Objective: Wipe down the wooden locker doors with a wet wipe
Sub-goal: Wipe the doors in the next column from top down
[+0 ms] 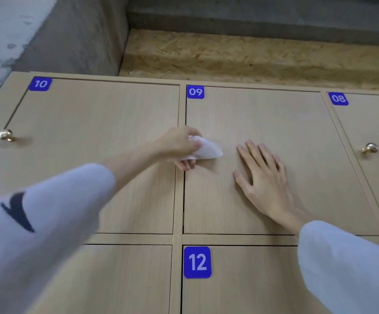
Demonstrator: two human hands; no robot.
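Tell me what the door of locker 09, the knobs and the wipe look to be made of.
Door of locker 09: pale wood or wood-look laminate, matte, with fine straight grain lines; which of the two cannot be told.
Knobs: probably metal, polished brass colour, with bright glints.
Wet wipe, gripped by the left hand: thin white non-woven sheet, crumpled into soft folds.

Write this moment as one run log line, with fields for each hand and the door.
left hand: grips wet wipe | right hand: flat on door 09 | wipe: at door 09 left edge
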